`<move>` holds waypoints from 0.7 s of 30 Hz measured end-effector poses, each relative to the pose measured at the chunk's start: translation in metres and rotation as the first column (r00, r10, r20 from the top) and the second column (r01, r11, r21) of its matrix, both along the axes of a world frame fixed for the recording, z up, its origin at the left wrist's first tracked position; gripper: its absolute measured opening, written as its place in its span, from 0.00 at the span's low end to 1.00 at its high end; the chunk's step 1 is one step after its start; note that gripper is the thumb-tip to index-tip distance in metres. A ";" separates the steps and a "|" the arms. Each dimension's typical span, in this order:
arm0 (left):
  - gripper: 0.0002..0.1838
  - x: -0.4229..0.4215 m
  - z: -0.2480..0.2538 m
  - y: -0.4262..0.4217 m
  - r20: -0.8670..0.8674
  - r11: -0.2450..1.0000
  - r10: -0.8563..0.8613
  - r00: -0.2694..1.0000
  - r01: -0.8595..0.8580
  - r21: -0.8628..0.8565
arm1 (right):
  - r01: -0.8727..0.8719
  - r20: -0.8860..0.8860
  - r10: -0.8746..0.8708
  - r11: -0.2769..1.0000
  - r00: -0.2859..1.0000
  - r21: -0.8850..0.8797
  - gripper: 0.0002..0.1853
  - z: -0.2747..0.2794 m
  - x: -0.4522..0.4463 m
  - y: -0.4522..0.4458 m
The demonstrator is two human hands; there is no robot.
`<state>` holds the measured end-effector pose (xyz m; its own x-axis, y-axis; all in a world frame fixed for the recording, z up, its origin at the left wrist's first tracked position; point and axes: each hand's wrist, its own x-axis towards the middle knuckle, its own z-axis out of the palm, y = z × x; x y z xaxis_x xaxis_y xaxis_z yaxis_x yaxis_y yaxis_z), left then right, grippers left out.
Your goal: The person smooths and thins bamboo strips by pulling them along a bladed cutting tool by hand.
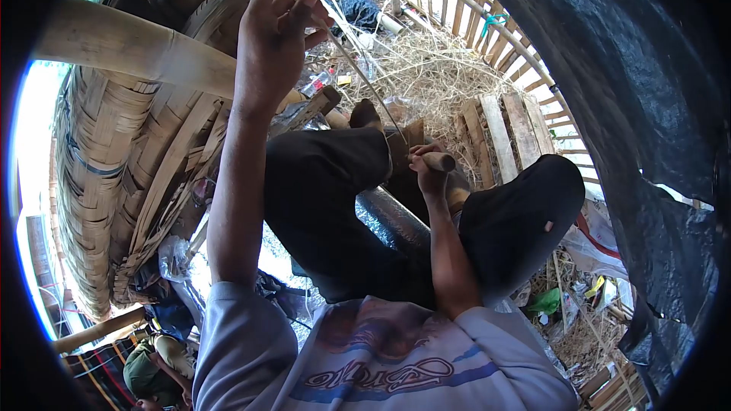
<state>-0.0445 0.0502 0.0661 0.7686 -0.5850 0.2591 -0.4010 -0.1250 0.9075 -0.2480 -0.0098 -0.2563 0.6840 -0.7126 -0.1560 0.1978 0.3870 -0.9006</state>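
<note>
My left hand [278, 27] is raised at the upper left, its fingers closed on a long thin bamboo strip [346, 57]. The strip slants down to the right, toward the space between my knees. There my right hand [429, 171] is wrapped round a thick wooden handle [439, 161], whose rounded end points right. A broad brownish blade-like piece [407, 137] shows just beyond the right hand, by the strip's lower end. How the strip and that piece touch is too small to tell.
Large woven bamboo rolls [106, 183] and a thick bamboo pole [137, 46] stand left. Wooden slats [506, 133] lie beyond my right knee, with straw and litter ahead. Black plastic sheeting [609, 53] hangs right. Another person [156, 369] is at the lower left.
</note>
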 end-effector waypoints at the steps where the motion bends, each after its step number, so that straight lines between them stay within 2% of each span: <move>1: 0.07 -0.001 0.000 -0.001 0.002 1.000 -0.002 1.000 0.002 0.001 | 0.028 -0.073 -0.022 0.997 0.997 0.069 0.08 -0.006 0.000 0.003; 2: 0.07 -0.002 -0.001 -0.002 0.020 1.000 -0.015 1.000 0.015 -0.007 | 0.030 -0.072 -0.025 0.997 0.997 0.071 0.08 -0.012 -0.003 0.003; 5: 0.06 -0.001 -0.001 -0.002 0.046 1.000 -0.023 0.999 0.024 -0.015 | 0.066 -0.132 -0.043 0.983 0.990 0.171 0.07 0.028 -0.001 -0.005; 7: 0.06 0.000 -0.002 0.002 0.041 1.000 -0.011 0.999 0.012 -0.009 | 0.067 0.111 -0.070 0.997 0.991 0.034 0.07 0.056 0.001 -0.009; 10: 0.06 0.003 -0.003 0.003 0.038 1.000 0.011 0.999 -0.010 -0.011 | 0.021 0.157 -0.022 1.000 0.987 0.007 0.07 0.063 0.000 -0.017; 14: 0.06 0.004 -0.004 0.002 0.048 1.000 0.019 0.999 -0.018 -0.005 | 0.083 0.089 -0.088 0.995 0.992 0.057 0.07 0.010 0.000 -0.008; 16: 0.06 0.003 -0.002 0.000 0.034 1.000 0.001 0.999 0.000 -0.002 | -0.021 -0.040 0.022 0.999 0.999 0.027 0.08 -0.013 -0.001 -0.004; 17: 0.06 0.001 -0.002 -0.001 0.031 1.000 0.001 1.000 -0.001 -0.006 | 0.008 -0.031 -0.007 0.999 1.000 0.047 0.07 -0.021 -0.001 -0.001; 20: 0.05 -0.001 -0.001 0.000 0.028 1.000 -0.015 1.000 0.015 -0.019 | 0.019 0.017 -0.019 0.999 1.000 0.043 0.07 0.022 -0.002 -0.003; 21: 0.05 -0.002 -0.001 0.002 0.004 1.000 -0.003 1.000 0.003 -0.011 | 0.003 0.120 -0.001 1.000 0.993 -0.017 0.07 0.042 -0.001 -0.006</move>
<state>-0.0460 0.0521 0.0653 0.7658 -0.5842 0.2687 -0.4049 -0.1134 0.9073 -0.2490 -0.0160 -0.2143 0.6956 -0.7158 -0.0607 0.3053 0.3711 -0.8770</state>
